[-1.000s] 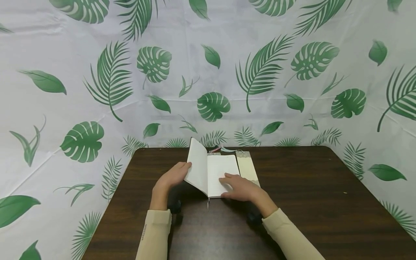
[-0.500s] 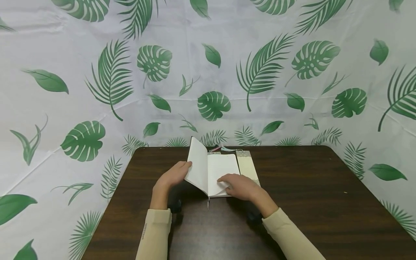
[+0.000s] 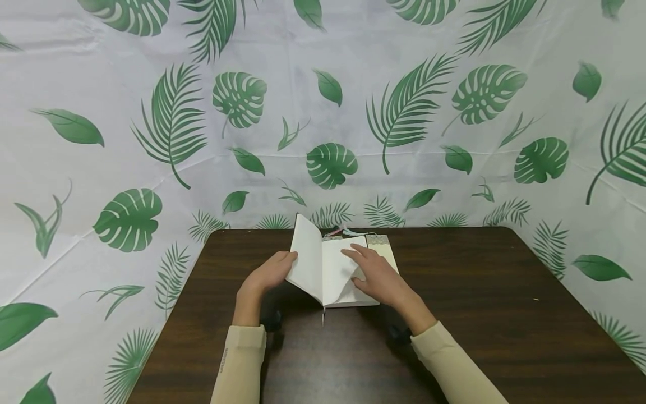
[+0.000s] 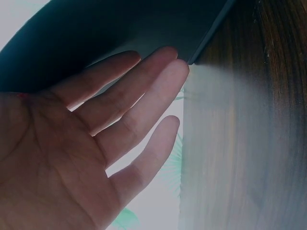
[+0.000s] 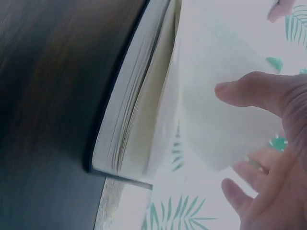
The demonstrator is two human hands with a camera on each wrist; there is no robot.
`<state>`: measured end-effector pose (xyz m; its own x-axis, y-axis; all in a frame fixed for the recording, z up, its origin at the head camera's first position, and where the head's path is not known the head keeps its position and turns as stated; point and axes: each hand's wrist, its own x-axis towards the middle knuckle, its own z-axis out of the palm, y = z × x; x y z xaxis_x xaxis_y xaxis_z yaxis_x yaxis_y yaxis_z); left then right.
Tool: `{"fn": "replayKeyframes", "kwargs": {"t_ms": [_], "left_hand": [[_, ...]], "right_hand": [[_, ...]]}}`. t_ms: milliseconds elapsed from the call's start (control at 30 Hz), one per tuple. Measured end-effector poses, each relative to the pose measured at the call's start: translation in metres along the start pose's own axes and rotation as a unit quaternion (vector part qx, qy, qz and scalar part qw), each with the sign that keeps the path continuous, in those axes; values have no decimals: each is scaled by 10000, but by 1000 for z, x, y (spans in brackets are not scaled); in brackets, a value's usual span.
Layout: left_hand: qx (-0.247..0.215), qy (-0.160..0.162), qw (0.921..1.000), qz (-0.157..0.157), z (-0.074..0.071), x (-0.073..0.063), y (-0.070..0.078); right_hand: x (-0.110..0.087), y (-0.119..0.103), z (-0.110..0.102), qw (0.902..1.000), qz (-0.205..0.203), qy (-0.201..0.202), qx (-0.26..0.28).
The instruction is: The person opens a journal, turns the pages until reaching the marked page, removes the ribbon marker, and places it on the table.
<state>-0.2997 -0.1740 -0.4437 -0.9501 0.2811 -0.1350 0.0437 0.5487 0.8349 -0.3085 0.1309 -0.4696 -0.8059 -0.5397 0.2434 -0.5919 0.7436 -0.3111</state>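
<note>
An unlined-looking white notebook (image 3: 333,264) lies open at the table's middle, its left side raised at a slant. My left hand (image 3: 264,279) holds that side, thumb on the inner page and fingers behind; the left wrist view shows these fingers nearly straight against the dark cover (image 4: 129,33). Over the right side, my right hand (image 3: 381,279) has a single page (image 5: 206,115) lifted between thumb and fingers. Its thumb lies on the page's underside in the right wrist view, with several fingers partly hidden beyond it. Below the lifted page shows the remaining page block (image 5: 129,110).
A cream, patterned-edge booklet or card (image 3: 384,251) lies partly under the notebook's right side. Pink and pale blue tassels (image 3: 348,232) stick out behind. A thin ribbon (image 3: 323,318) hangs from the spine. Dark wooden table (image 3: 479,292); leaf-print cloth (image 3: 282,191) surrounds its back and sides.
My right hand has gone from resting on the right page to lifting its near corner, then moved up and away along the page with it. The left hand stays in place.
</note>
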Motion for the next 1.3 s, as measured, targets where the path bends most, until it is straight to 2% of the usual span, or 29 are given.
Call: {"fn": "replayKeyframes", "kwargs": {"t_ms": [133,300,467,567,633,867,1000,1167,1300], "left_hand": [[-16,-29,10000,25,0,0,-1],[-118,-58,9999,-16,0,0,-2],[-111,-69,9999,16,0,0,-3],[-98,-85,9999,35,0,0,-4],[-98,-95,9999,49,1,0,-3],[-44,-32,10000,2,2,0,-2],[-96,3,9999,-58,3,0,-2],[-220,-43,9995,225,3,0,-2],[-265,20,9991,318,4,-1,-2]], "right_hand": [[1,3,4,9968,318,485,557],[5,-3,9,9816,883,922,1417],[5,-16,18,9547,1496,681,2479],[5,-24,23,9431,1486,499,2931],[4,-29,26,9417,1375,384,3046],[1,-42,34,9546,785,13,2875],[0,-44,40,9571,606,-262,2821],[-2,-48,45,9548,537,-592,2862],[-2,-49,45,9578,354,-854,2723]]}}
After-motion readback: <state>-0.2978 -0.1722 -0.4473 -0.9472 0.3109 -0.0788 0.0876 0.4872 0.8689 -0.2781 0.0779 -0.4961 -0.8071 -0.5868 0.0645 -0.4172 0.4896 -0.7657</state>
